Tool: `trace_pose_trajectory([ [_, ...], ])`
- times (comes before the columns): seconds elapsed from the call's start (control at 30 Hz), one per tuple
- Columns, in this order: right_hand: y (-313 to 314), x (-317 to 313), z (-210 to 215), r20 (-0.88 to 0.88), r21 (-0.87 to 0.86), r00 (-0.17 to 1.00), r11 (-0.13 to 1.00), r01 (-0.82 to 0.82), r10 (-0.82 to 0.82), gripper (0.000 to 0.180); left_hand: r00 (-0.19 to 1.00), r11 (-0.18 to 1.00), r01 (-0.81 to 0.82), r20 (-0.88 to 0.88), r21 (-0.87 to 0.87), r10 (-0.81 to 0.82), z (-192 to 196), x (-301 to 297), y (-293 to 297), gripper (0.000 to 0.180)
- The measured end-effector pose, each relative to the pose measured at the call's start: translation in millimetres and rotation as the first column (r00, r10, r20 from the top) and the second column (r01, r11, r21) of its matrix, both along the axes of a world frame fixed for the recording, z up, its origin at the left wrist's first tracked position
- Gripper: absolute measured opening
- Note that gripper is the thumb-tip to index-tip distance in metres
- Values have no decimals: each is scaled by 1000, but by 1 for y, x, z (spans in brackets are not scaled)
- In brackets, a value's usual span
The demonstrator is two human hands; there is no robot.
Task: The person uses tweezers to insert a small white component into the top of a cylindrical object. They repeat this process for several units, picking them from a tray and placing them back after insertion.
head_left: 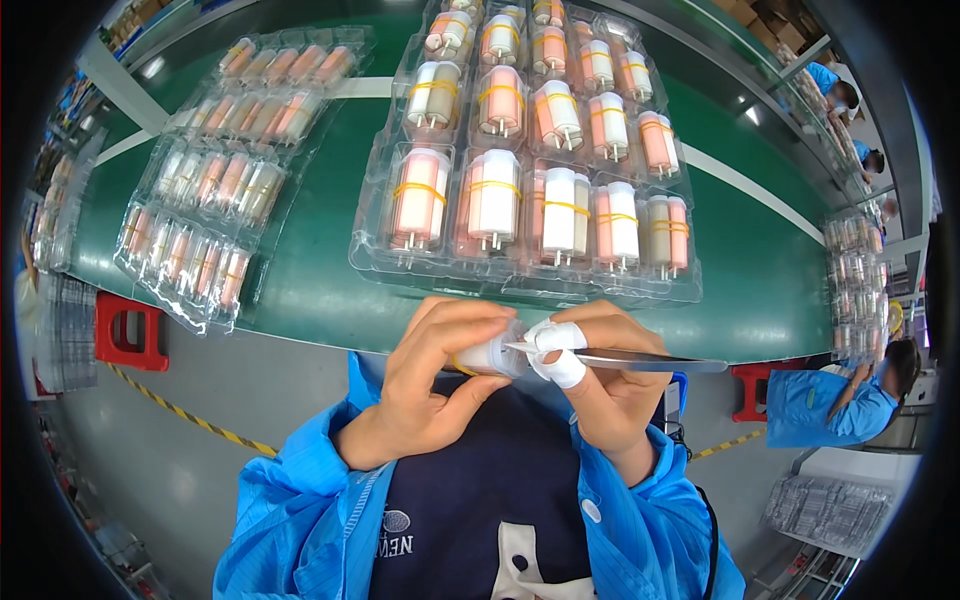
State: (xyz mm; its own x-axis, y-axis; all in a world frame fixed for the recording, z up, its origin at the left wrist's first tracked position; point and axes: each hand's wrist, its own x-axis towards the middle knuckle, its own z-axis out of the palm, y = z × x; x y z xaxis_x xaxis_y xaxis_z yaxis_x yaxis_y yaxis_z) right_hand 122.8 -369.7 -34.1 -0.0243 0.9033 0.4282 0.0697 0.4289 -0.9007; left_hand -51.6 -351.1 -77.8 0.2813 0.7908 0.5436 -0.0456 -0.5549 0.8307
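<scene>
Below green belt [330, 300], left hand [430, 385] pinches white bundle [492, 355]; right hand [600, 385] grips tweezers [640, 360].

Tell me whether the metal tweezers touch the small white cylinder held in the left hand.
Touching. The head view shows the metal tweezers tip lying against the small white cylinder, gripped by the left hand.

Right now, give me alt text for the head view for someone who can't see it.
A person's left hand holds a small white cylindrical bundle while the right hand, with white-taped fingers, holds metal tweezers to it. Beyond, on a green conveyor belt, sit clear plastic trays of white and pink cylinder bundles bound with yellow rubber bands.
</scene>
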Motion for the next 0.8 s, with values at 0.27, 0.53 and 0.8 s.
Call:
trace_pose_trajectory([
  [0.27, 8, 9, 15, 143, -86, 983, 991, -104, 115, 9, 981, 978, 31, -192, 206, 9, 5, -6, 7, 43],
  [0.53, 9, 7, 16, 131, -116, 982, 986, -119, 134, 10, 995, 995, 32, -95, 96, -23, 0, -5, 5, 46],
  [0.8, 1, -1, 7, -133, -61, 989, 996, -66, 57, 15, 918, 930, 317, 305, -186, -252, -6, -5, 2, 44],
])
